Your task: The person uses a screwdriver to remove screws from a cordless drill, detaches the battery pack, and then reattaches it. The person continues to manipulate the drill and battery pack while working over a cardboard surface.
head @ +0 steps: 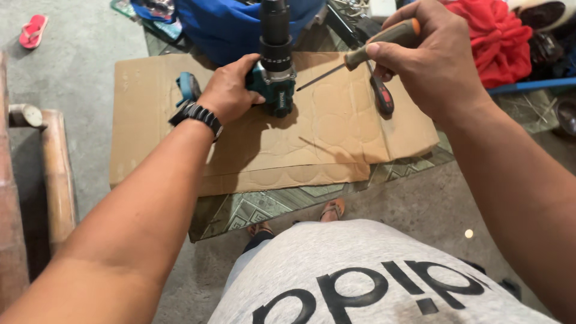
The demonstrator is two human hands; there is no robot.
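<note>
My left hand [231, 93], upper centre of the frame, is clamped around the teal body of a drill [275, 72]; the drill stands nose-up on a sheet of cardboard [312, 141], its black chuck pointing toward the top edge of the frame. A black watch [196, 115] sits on that wrist, and a teal part of the drill [188, 87] shows just left of the hand. My right hand [429, 63], upper right, is closed on the handle of a screwdriver [360, 55]; its thin shaft slants down and left, the tip just beside the drill's body, though I cannot tell whether it touches. A second screwdriver [381, 96], with a black and red handle, lies on the cardboard just below my right hand. The cardboard covers the bench [258, 207], whose patterned surface shows along the near edge. At the top centre, beyond the drill, lies a blue bag [222, 27]; at the upper right, a red cloth [498, 39]. A red sandal [32, 30] rests on the floor at the upper left. My grey shirt [372, 276] fills the lower centre, with my feet visible under the bench.
</note>
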